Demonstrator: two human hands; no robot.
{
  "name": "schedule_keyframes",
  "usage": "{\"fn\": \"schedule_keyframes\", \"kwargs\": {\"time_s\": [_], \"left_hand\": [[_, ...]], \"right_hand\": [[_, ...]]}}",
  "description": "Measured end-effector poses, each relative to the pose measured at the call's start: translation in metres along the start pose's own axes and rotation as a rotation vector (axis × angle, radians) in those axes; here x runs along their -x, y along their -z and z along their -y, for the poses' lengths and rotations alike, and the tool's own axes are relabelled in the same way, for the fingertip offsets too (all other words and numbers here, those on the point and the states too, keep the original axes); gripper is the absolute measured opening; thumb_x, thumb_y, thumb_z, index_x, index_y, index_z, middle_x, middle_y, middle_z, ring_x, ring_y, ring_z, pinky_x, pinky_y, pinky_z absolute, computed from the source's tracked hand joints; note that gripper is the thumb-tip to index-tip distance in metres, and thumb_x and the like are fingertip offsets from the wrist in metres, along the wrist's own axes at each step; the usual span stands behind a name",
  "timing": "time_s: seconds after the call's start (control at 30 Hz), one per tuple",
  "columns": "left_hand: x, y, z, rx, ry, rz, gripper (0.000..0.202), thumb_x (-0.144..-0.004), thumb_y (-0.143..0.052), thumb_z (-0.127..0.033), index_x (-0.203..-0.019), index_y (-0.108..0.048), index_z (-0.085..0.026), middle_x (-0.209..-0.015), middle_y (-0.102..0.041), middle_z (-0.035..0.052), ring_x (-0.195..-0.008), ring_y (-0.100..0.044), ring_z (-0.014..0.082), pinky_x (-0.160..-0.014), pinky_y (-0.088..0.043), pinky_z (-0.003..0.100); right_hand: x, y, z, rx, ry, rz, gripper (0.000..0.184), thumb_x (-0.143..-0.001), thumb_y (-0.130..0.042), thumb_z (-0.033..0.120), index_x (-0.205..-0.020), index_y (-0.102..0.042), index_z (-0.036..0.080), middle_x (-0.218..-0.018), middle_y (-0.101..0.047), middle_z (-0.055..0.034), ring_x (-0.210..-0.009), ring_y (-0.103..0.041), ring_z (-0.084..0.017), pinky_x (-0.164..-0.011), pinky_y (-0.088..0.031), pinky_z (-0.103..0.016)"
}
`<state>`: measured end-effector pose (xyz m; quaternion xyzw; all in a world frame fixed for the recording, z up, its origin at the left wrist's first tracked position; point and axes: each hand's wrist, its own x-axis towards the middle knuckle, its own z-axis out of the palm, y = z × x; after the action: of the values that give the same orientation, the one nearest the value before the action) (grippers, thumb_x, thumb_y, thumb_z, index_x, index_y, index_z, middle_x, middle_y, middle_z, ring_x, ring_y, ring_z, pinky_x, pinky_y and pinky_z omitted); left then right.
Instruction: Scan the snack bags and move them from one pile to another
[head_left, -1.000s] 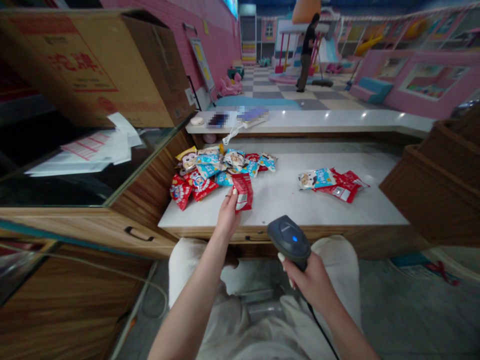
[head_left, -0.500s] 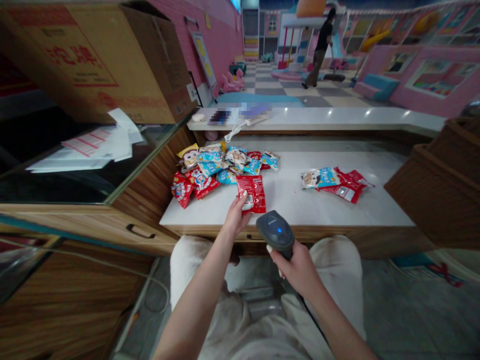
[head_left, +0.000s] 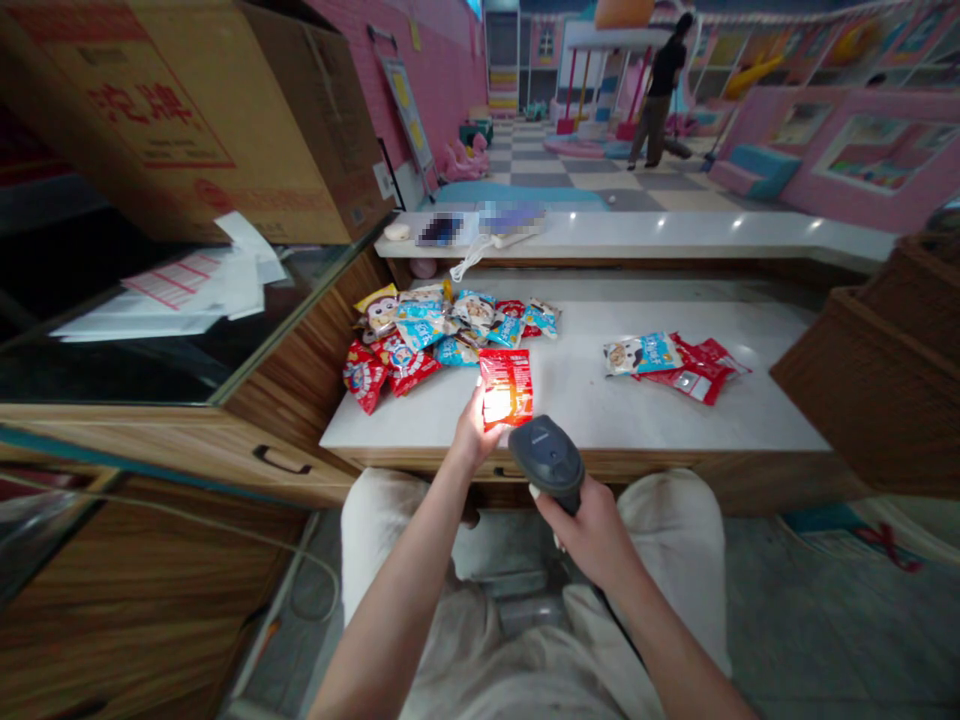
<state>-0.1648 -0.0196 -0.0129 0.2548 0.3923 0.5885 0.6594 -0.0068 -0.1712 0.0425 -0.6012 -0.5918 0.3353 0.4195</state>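
Note:
My left hand (head_left: 472,425) grips a red snack packet (head_left: 508,378) by its left edge, with the printed back turned up. Bright light falls on the packet's lower part. In my right hand (head_left: 589,525) is a dark grey barcode scanner (head_left: 549,455), its head pointing at the packet from just below right, apart from it. Behind the held packet lies a pile of snack packets in blue (head_left: 421,325), red (head_left: 405,362) and yellow. Off to the right, a blue and white packet (head_left: 641,354) rests partly over red packets (head_left: 697,370).
A white desk (head_left: 577,400) carries the packets, with a raised ledge (head_left: 637,232) behind. A large cardboard box (head_left: 187,120) and papers (head_left: 172,295) stand on the left counter. Brown wicker baskets (head_left: 847,390) are at right. A person (head_left: 660,95) stands far back with a broom.
A bright patch of light now shines on the held red packet, and the scanner's blue light is off. The scanner has shifted slightly left. The person behind has moved right.

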Motion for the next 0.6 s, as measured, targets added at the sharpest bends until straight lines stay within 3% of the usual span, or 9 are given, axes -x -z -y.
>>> {"fn": "schedule_keyframes", "kwargs": {"time_s": [0.2,0.3,0.4,0.5,0.6], "left_hand": [[-0.002,-0.009,0.0,0.043,0.069,-0.009,0.04,-0.087,-0.082,-0.052,-0.105,-0.074,-0.018,-0.097,-0.084,0.0081,-0.094,-0.081,0.0272,-0.093,-0.065,0.041],[0.0,-0.013,-0.001,0.056,0.075,-0.002,0.036,-0.083,-0.087,-0.047,-0.1,-0.074,-0.018,-0.093,-0.083,0.0064,-0.085,-0.08,0.023,-0.085,-0.064,0.034],[-0.001,-0.016,0.0,0.048,0.068,-0.02,0.033,-0.081,-0.086,-0.044,-0.097,-0.074,-0.018,-0.09,-0.082,0.004,-0.081,-0.079,0.0203,-0.082,-0.062,0.03],[-0.009,-0.028,0.006,-0.017,0.066,0.004,0.031,-0.086,-0.077,-0.044,-0.102,-0.075,-0.018,-0.092,-0.082,0.0049,-0.092,-0.08,0.0241,-0.09,-0.062,0.035],[-0.023,-0.057,0.019,-0.233,-0.083,0.115,0.036,-0.094,-0.066,-0.043,-0.12,-0.075,-0.02,-0.116,-0.083,0.0084,-0.119,-0.076,0.0287,-0.11,-0.057,0.043]], "right_hand": [[0.001,0.0,-0.002,0.003,0.009,-0.026,0.018,-0.086,-0.066,0.039,-0.081,-0.072,0.023,-0.071,-0.08,-0.0083,-0.074,-0.081,-0.029,-0.07,-0.06,-0.031],[0.004,0.003,-0.003,-0.011,0.007,-0.031,0.017,-0.085,-0.067,0.038,-0.081,-0.072,0.023,-0.072,-0.08,-0.0083,-0.074,-0.08,-0.029,-0.07,-0.059,-0.031],[0.011,0.01,-0.01,-0.033,-0.033,-0.03,0.019,-0.086,-0.068,0.04,-0.077,-0.07,0.024,-0.059,-0.072,-0.0045,-0.069,-0.078,-0.029,-0.064,-0.057,-0.03],[0.019,0.023,-0.017,-0.057,-0.097,-0.033,0.025,-0.089,-0.068,0.044,-0.071,-0.067,0.026,-0.046,-0.061,-0.0009,-0.059,-0.073,-0.027,-0.053,-0.052,-0.028],[0.024,0.039,-0.021,-0.063,-0.13,-0.072,0.03,-0.086,-0.068,0.046,-0.063,-0.062,0.027,-0.043,-0.058,-0.0009,-0.05,-0.066,-0.025,-0.047,-0.047,-0.028]]}}
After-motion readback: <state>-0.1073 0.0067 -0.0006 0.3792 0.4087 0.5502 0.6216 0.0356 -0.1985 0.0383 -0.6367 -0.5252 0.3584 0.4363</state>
